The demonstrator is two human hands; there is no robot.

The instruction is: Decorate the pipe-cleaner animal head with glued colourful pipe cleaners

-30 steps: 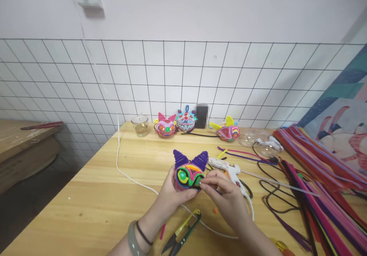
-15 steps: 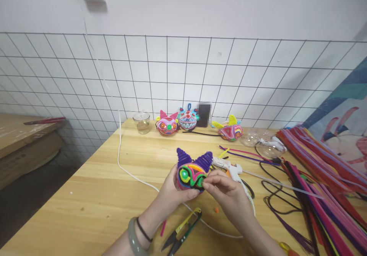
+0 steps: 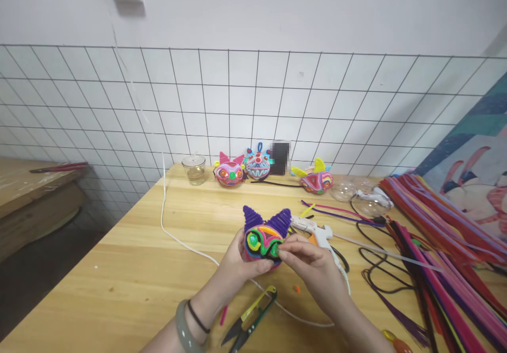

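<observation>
My left hand (image 3: 246, 260) is wrapped round a colourful pipe-cleaner animal head (image 3: 266, 234) with two purple ears, thumb across its lower front. Its face has green shiny eyes ringed in yellow, green and black, with pink and orange bands. The thumb and fingers of my right hand (image 3: 311, 262) pinch the green eye bead (image 3: 274, 248) on the head's right side. Below the hands lies a pair of thread snips (image 3: 250, 317) with yellow and green handles. A small orange bit (image 3: 297, 289) and a pink pipe-cleaner piece (image 3: 224, 315) lie nearby.
Behind my right hand is a white glue gun (image 3: 317, 231) with its cord. Finished heads (image 3: 230, 172) line the table's back, beside a glass cup (image 3: 194, 170). Clear plastic balls (image 3: 372, 203) and bundles of pipe cleaners (image 3: 447, 268) are on the right. A white cable (image 3: 186, 242) crosses the table.
The view has shifted slightly. My hands keep the same hold on the animal head, with my right fingers still at its right eye.
</observation>
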